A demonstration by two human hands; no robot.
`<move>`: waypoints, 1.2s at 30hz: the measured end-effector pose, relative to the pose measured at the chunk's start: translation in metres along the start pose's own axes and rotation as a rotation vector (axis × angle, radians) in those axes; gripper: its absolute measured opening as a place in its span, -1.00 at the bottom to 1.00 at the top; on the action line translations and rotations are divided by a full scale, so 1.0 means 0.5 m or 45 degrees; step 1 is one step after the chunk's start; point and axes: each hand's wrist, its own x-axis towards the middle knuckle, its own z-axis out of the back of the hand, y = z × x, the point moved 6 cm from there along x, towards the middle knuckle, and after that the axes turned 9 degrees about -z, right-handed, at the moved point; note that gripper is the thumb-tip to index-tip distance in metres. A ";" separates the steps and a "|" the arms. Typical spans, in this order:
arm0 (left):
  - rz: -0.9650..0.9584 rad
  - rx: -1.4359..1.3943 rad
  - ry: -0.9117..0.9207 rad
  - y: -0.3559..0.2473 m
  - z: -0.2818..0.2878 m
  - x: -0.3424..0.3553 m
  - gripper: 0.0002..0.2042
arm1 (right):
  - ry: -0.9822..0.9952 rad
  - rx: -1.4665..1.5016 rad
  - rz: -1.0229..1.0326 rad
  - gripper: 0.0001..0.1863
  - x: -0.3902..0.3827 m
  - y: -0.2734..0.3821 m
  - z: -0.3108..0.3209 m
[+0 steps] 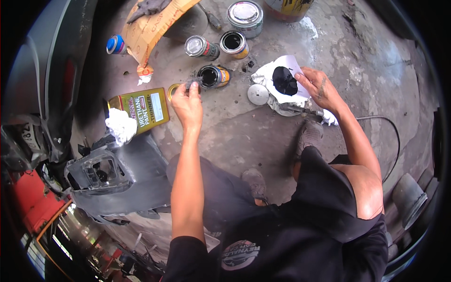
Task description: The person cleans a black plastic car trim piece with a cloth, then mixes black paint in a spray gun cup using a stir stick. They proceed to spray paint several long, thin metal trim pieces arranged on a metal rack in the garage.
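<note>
My left hand (189,107) pinches a small, dark, thin piece (191,85), whose kind I cannot make out, just left of an open can of black paint (210,76). A gold-coloured ring-shaped lid (173,90) lies beside its fingers. On the right, my right hand (320,89) grips the edge of a white sheet of paper (292,66) between thumb and fingers. A wide patch of wet black paint (283,81) covers its middle. Beneath the paper are white cloth and a metal spray gun (300,110), partly hidden. A round white lid (258,94) sits beside them.
A gold thinner tin (152,110) with a white rag (121,126) stands left. Farther off are a second open paint can (233,43), a lidded can (201,48), a larger tin (245,19) and cardboard (157,28). A black bumper (122,174) lies left; a hose (393,136) curves right.
</note>
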 end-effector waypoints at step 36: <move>-0.599 0.401 0.172 -0.101 -0.035 0.032 -0.92 | -0.061 0.063 0.153 -0.52 0.006 -0.022 -0.004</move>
